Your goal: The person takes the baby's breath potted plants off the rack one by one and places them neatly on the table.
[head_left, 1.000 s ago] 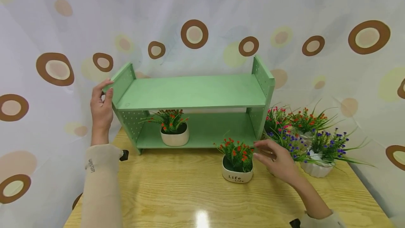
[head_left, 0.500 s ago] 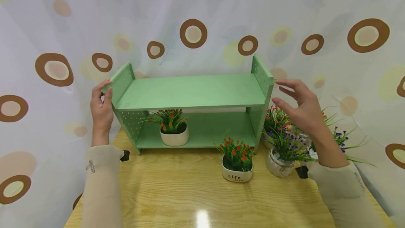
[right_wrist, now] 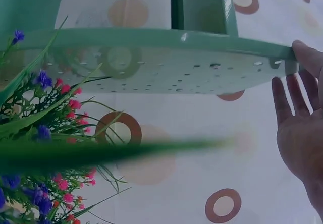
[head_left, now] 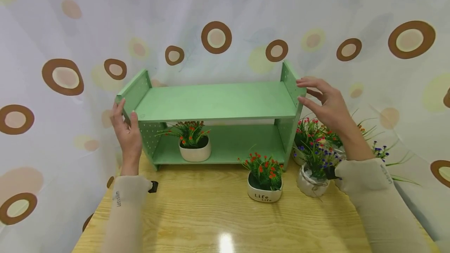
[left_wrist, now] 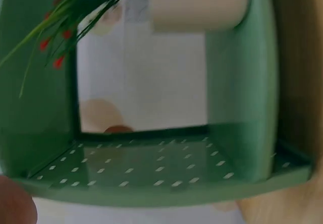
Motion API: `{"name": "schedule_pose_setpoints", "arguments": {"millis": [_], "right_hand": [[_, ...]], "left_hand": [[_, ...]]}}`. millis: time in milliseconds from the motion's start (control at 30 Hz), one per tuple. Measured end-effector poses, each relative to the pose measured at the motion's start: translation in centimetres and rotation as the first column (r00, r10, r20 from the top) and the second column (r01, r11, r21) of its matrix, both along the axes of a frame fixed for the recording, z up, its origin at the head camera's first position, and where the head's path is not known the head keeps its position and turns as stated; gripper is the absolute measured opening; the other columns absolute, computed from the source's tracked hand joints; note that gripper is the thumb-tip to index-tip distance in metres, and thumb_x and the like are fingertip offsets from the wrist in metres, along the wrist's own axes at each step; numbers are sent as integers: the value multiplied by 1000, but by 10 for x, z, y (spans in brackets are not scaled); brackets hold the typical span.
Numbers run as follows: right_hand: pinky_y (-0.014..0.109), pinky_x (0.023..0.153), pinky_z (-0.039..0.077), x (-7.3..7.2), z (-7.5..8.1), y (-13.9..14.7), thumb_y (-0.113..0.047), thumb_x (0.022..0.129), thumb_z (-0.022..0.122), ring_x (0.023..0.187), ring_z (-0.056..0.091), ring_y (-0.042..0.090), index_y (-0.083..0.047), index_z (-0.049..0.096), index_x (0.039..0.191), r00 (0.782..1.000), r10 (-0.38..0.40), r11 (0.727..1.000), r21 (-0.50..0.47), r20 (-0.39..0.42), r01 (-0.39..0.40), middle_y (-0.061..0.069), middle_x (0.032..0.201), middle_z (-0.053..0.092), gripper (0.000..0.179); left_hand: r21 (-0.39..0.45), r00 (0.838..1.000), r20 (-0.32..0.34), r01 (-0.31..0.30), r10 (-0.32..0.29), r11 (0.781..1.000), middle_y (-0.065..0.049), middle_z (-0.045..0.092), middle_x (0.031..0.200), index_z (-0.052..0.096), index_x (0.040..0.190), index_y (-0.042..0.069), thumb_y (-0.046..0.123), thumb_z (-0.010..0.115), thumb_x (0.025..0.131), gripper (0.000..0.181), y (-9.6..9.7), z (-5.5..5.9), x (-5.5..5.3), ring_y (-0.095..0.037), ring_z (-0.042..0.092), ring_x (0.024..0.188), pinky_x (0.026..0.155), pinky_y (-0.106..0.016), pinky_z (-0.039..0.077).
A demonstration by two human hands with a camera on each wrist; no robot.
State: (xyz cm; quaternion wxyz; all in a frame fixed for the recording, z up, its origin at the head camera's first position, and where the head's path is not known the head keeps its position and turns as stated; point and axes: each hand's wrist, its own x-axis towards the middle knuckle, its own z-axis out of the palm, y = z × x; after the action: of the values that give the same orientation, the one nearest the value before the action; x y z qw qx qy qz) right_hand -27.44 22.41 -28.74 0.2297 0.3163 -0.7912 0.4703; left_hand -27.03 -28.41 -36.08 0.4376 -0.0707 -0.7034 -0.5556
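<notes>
A light green two-tier shelf [head_left: 218, 98] with perforated side panels stands on the wooden table. My right hand [head_left: 325, 102] grips the top front corner of its right panel, thumb on one side and fingers on the other in the right wrist view. At the left panel my left hand [head_left: 128, 136] has its fingers loosely bent by the front edge, thumb apart from them; one fingertip [left_wrist: 15, 204] shows beside the panel. A white pot of red flowers [head_left: 195, 153] sits on the lower tier. Another pot, lettered "Life" [head_left: 263, 194], stands in front of the shelf at right.
Right of the shelf are several potted artificial plants, including a white pot with twine [head_left: 313, 182] and pink flowers [head_left: 309, 130]. Their leaves reach under my right forearm. The wooden table [head_left: 197, 214] extends toward me. A dotted curtain [head_left: 239, 7] hangs behind.
My right hand has risen from beside the "Life" pot to the right panel's top corner and taken hold. My left hand has slid down and rightward from the left panel's top corner.
</notes>
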Motion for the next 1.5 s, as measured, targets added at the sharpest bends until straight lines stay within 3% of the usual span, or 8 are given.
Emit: {"name": "schedule_pose_setpoints", "arguments": {"millis": [167, 333, 433, 600, 800, 1033, 1200, 1500], "right_hand": [[21, 101, 39, -4, -4, 3, 8, 89, 60, 131, 43, 15, 9, 54, 125, 1000, 17, 999, -28, 18, -17, 17, 137, 48, 36], [21, 100, 40, -5, -6, 5, 8, 89, 60, 131, 43, 15, 8, 55, 124, 1000, 2, 999, -38, 22, -1, 16, 137, 49, 36], [21, 100, 40, -4, -6, 6, 8, 89, 60, 131, 43, 15, 8, 55, 124, 1000, -14, 999, -43, 24, 15, 15, 137, 49, 36], [21, 100, 40, -4, -6, 7, 8, 89, 60, 132, 43, 16, 8, 55, 124, 1000, -15, 999, -52, 27, 16, 16, 137, 49, 36], [22, 100, 40, -4, -7, 6, 9, 88, 60, 132, 42, 17, 9, 54, 124, 1000, -5, 998, -66, 14, 6, 18, 137, 48, 36], [23, 100, 40, -6, -7, 3, 10, 88, 59, 133, 41, 20, 10, 54, 124, 1000, 15, 997, -79, 4, -15, 20, 137, 48, 36], [24, 101, 40, -6, -6, 0, 10, 88, 59, 134, 40, 22, 9, 54, 124, 1000, 26, 996, -80, 6, -25, 23, 137, 46, 36], [25, 101, 40, -4, -7, -2, 9, 89, 59, 135, 38, 23, 8, 54, 125, 1000, 5, 996, -85, 13, -4, 23, 138, 46, 36]], "left_hand": [[-30, 987, -73, -145, 142, 989, -8, 21, 157, 45, 140, 8, 7, 49, 98, 42, 17, -35, 4, -15, 18, 144, 115, -33, 17], [-59, 981, -57, -188, 185, 980, -2, 31, 153, 51, 135, 15, 8, 57, 95, 41, 22, -87, -7, -16, 24, 142, 114, -38, 20], [-109, 989, -4, -149, 149, 983, 2, 38, 149, 54, 133, 19, 13, 60, 94, 40, 28, -110, -10, -17, 29, 139, 112, -43, 23], [-86, 988, 151, 19, -6, 996, -3, 45, 140, 51, 132, 14, 22, 65, 92, 43, 40, -130, -8, -25, 37, 134, 110, -48, 27], [-12, 921, 351, 188, -171, 982, -7, 44, 136, 48, 130, 8, 34, 67, 90, 51, 50, -136, -10, -27, 38, 132, 110, -45, 30], [-11, 851, 437, 327, -289, 945, -17, 36, 143, 47, 131, 1, 21, 67, 91, 49, 63, -120, -3, -35, 33, 135, 106, -54, 32], [30, 805, 497, 355, -323, 934, -15, 33, 149, 45, 135, 1, 21, 68, 90, 55, 66, -115, 2, -34, 31, 139, 106, -50, 35], [39, 793, 523, 343, -311, 939, -15, 35, 150, 54, 121, 2, 21, 71, 87, 43, 62, -116, 2, -35, 35, 137, 103, -49, 38]]}}
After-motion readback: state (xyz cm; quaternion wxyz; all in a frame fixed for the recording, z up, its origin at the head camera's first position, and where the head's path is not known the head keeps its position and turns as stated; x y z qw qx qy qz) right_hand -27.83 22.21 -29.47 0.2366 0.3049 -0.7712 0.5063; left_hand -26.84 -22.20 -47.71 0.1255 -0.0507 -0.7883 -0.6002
